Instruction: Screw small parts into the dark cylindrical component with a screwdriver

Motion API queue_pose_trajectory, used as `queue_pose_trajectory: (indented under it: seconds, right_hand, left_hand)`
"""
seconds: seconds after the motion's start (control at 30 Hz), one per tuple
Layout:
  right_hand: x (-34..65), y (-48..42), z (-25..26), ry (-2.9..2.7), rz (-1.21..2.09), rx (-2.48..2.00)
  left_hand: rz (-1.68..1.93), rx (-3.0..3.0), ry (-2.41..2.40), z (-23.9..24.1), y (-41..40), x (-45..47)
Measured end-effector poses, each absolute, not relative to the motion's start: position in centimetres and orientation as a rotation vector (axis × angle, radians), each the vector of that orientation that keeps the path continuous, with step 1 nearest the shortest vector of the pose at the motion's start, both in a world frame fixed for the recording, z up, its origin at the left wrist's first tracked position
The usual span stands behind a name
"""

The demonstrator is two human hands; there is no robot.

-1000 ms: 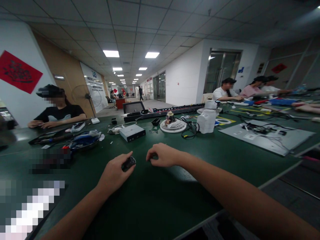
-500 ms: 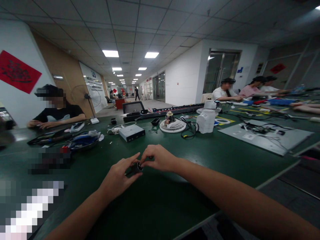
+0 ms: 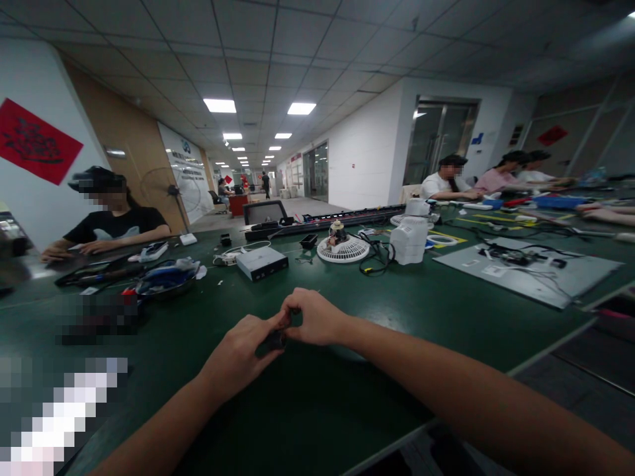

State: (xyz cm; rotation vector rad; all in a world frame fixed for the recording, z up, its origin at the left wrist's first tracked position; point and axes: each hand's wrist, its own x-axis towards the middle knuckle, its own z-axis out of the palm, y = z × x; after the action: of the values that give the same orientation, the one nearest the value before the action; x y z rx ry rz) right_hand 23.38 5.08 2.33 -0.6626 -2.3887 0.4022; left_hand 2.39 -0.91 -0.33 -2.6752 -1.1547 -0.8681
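A small dark cylindrical part (image 3: 276,340) is held just above the green table, and its exact kind is too dark to make out. My left hand (image 3: 243,350) grips it from the left, thumb below and fingers above. From the right, my right hand (image 3: 313,318) pinches at the end of the same part with thumb and forefinger. The fingertips of both hands meet there and cover much of it. Whether the right fingers also hold a smaller piece is hidden.
Beyond my hands lie a silver disc drive (image 3: 262,263), a white fan grille with a motor (image 3: 342,247) and a white plastic housing (image 3: 407,240). A grey panel with wiring (image 3: 526,268) is at right. Tools and a blue bundle (image 3: 167,277) lie left. Co-workers sit around the green table (image 3: 377,377).
My left fingers have closed in toward the right fingertips, and the dark part has tilted and is more covered. My right hand has shifted slightly.
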Motion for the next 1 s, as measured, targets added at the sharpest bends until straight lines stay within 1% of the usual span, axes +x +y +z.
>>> queue_pose_trajectory:
  seconds: [0.2,0.5,1.0]
  right_hand:
    - [23.62,4.84,2.53,-2.454,0.439,-0.572]
    - [23.95,5.33,2.46,-2.557,0.447,-0.44]
    - [23.7,4.77,2.74,-2.492,0.212,-0.66]
  left_hand:
    - [-0.878,-2.671,-1.131,-0.46,-0.92,2.47]
    - [-0.763,-2.683,-1.07,-0.15,-1.14,2.78]
    - [-0.859,-2.702,-1.15,-0.06,-0.96,2.5]
